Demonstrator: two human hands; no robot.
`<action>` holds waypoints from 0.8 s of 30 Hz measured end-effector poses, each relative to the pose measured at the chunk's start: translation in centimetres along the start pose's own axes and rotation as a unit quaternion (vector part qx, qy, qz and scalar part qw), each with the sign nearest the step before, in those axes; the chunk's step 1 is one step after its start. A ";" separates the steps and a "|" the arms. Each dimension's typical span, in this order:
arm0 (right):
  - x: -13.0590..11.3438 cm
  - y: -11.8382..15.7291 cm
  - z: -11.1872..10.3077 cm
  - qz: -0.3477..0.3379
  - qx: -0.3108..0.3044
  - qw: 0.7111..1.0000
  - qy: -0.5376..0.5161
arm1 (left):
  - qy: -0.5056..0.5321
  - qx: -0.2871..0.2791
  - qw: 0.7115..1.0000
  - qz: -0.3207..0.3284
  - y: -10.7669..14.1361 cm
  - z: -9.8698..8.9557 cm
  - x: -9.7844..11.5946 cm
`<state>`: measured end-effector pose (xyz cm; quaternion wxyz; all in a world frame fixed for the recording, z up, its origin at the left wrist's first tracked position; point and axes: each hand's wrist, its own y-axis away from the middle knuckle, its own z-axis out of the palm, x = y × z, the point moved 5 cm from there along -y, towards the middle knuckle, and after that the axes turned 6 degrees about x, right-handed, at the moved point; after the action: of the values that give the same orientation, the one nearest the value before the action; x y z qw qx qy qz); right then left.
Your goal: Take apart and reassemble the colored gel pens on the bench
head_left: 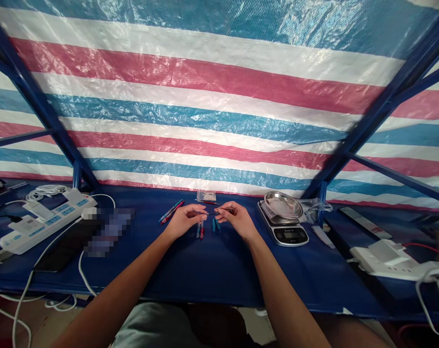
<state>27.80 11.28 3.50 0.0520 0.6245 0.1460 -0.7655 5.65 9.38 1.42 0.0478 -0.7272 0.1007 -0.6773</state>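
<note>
— Striped tarpaulin (219, 96) hung behind a navy worktop (190, 275). What did the hands have?

— Left hand (185, 220) and right hand (237, 220) met just left of a kitchen scale (283, 233), each grip pressed together on what looked like a thin pen refill (207, 212).

— What could have gone wrong?

— A slip of the fingertips could have dropped that slender piece among the pen pieces (202, 233) lying directly below it, and a wide swing of the right hand could have knocked the steel dish (284, 205) on the scale.

— Room?

— Plenty of open worktop lay toward the person, in front of the scale. Farther left of the scale were two pens (172, 211), then a power strip (47, 220) near the worktop's left end.
</note>
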 end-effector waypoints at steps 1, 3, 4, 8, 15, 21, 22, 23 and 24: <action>-0.2 0.2 0.2 0.006 -0.015 1.000 -0.003 | 0.022 -0.004 1.000 -0.018 0.0 -0.1 0.1; -0.4 0.5 0.6 0.017 -0.042 0.999 -0.011 | 0.070 -0.005 0.996 -0.056 0.2 -0.2 0.2; -0.5 0.6 0.8 0.021 -0.049 0.998 -0.017 | 0.098 -0.004 0.992 -0.074 0.3 -0.2 0.3; -0.4 0.6 0.9 0.027 -0.035 0.998 -0.038 | 0.202 -0.014 0.974 -0.102 0.6 0.0 0.7; 0.3 0.4 0.8 0.038 -0.008 0.999 0.003 | 0.225 -0.006 0.968 -0.114 0.8 1.1 -0.3; -0.3 0.6 1.6 -0.006 -0.011 0.998 0.068 | 0.289 0.024 0.948 -0.131 0.7 1.2 -1.1; -0.4 0.7 1.8 -0.009 -0.013 0.997 0.070 | 0.295 0.034 0.946 -0.129 0.6 1.1 -1.2; -0.4 0.7 1.9 -0.010 -0.017 0.997 0.069 | 0.300 0.043 0.945 -0.125 0.5 0.9 -1.3; -0.4 0.7 2.1 -0.010 -0.022 0.998 0.066 | 0.305 0.050 0.943 -0.120 0.4 0.8 -1.3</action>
<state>26.14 9.93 4.18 0.0480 0.6709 0.1722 -0.7197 6.34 9.23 -0.01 -0.0308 -0.4887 -0.0119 -0.8718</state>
